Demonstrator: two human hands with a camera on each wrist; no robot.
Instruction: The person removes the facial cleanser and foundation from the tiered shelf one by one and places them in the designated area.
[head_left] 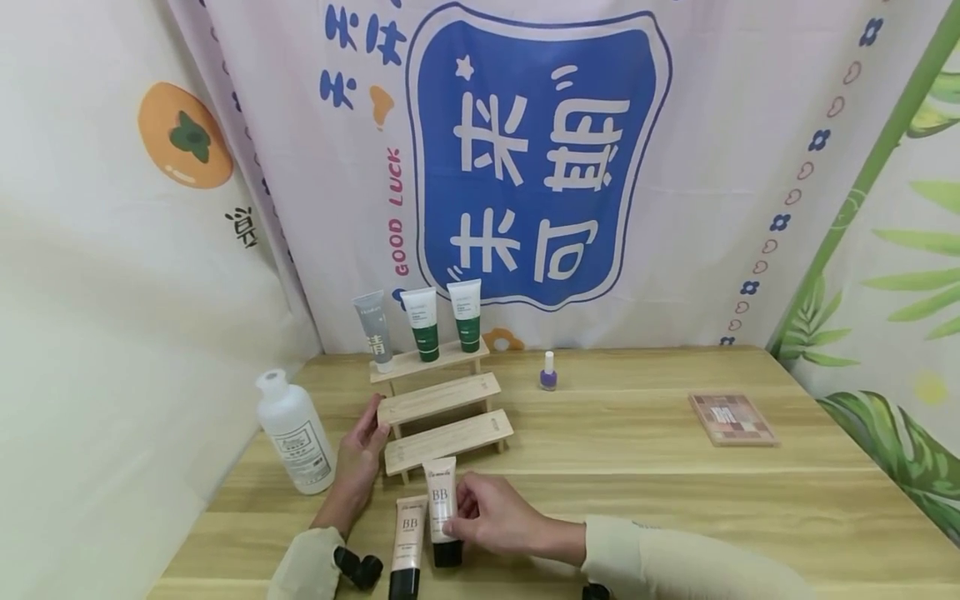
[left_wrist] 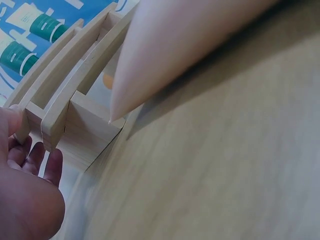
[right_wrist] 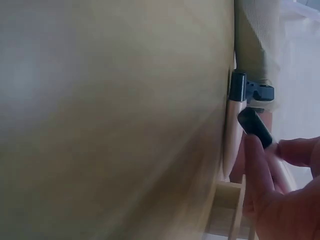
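In the head view my right hand (head_left: 504, 515) pinches a pale pink BB cream tube (head_left: 441, 504) with a black cap, just in front of the stand. The right wrist view shows its black cap (right_wrist: 255, 127) between thumb and fingers, raised off the table. A matching BB cream tube (head_left: 408, 540) lies on the table at its left. My left hand (head_left: 362, 450) holds the left end of a three-tier wooden display stand (head_left: 448, 439). Seen from the left wrist, the thumb is by one tier (left_wrist: 62, 112) and the fingers curl underneath.
On the top tier stand a grey tube (head_left: 372, 329) and two white-and-green tubes (head_left: 422, 321). A white bottle (head_left: 296, 437) is left of my left hand. Purple nail polish (head_left: 548, 375) stands behind right, and an eyeshadow palette (head_left: 733, 419) lies farther right.
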